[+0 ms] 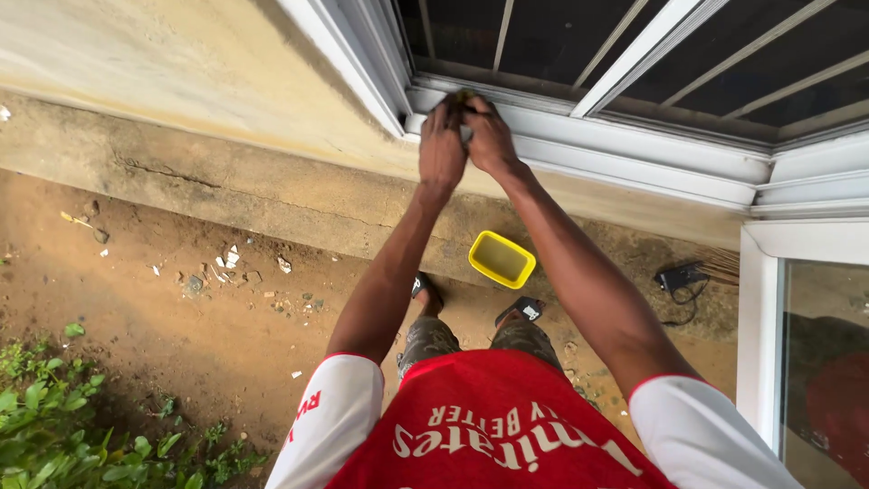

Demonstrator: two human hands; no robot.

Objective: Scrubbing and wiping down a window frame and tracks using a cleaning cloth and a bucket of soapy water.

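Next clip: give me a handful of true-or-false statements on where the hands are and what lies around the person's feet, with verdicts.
1. Both hands are raised together at the white window sill. True: the left hand and right hand meet on the window frame.
2. A yellow tub sits on the ground below the window. True: the yellow tub lies near the feet.
3. The tub is held in the right hand. False: it rests on the ground, apart from both hands.
4. The hands press something small and yellowish to the frame. True: a yellowish pad shows above the fingers.
5. Green plants grow right under the window. False: the plants are at the lower left, away from the wall.
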